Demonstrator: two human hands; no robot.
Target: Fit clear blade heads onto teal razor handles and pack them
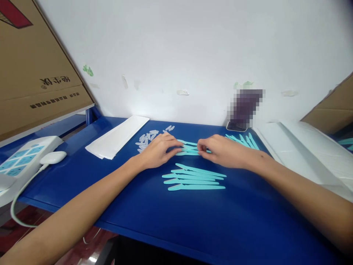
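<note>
Over the middle of the table my left hand (158,150) pinches the blade end of a teal eyebrow razor (190,151), thumb and fingers together. My right hand (216,150) has curled fingers closed around the handle side of the same razor. Other teal razors lie just behind and beneath the fingers, partly hidden. Closer to me, several eyebrow razors (197,180) lie fanned out, blade ends to the left. Small clear blade caps (147,138) are scattered beside and behind my left hand. More teal razors (244,141) lie beyond my right wrist.
The blue table (154,224) meets a white wall. A white flat packet (118,136) lies at left, near a power strip (24,158) with a plugged-in charger (53,158). A blurred phone (244,112) leans on the wall. White plastic packaging (298,151) covers the right; cardboard boxes (35,73) flank both sides.
</note>
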